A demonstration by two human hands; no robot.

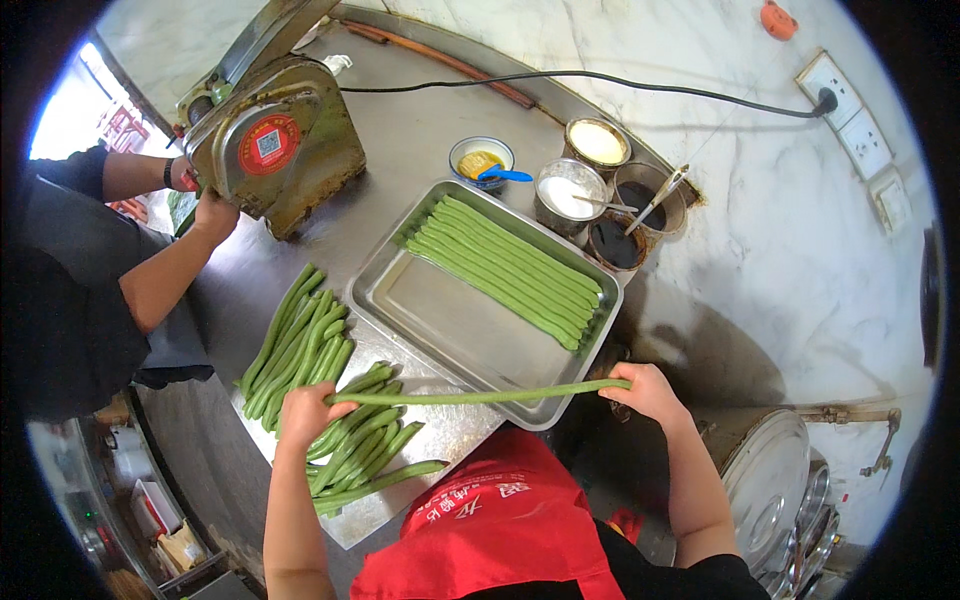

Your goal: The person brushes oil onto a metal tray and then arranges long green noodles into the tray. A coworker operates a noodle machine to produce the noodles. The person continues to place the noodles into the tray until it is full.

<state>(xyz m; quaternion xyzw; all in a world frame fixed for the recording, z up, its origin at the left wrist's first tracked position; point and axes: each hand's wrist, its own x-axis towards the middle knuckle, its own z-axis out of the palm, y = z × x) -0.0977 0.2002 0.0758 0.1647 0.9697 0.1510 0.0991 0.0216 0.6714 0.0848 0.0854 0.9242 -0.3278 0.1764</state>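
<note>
A long green bean-like strip [480,396] is stretched between my hands, over the near edge of a steel tray [420,330]. My left hand [307,412] pinches one end above a pile of long green pods or strips [367,442]. The other end is in my right hand [646,388], just off the tray's near right corner. Inside the tray, several straight green strips [502,270] lie side by side along the far side. A second pile of green strips [300,352] rests left of the tray on the metal tabletop.
A bowl with a blue-handled brush [506,175], a container of white powder [566,191] and cups of dark liquid [616,244] stand beyond the tray. A metal machine [300,142] stands at the upper left, with a co-worker's hands [214,214] beside it. A black cable [585,73] runs to the wall socket.
</note>
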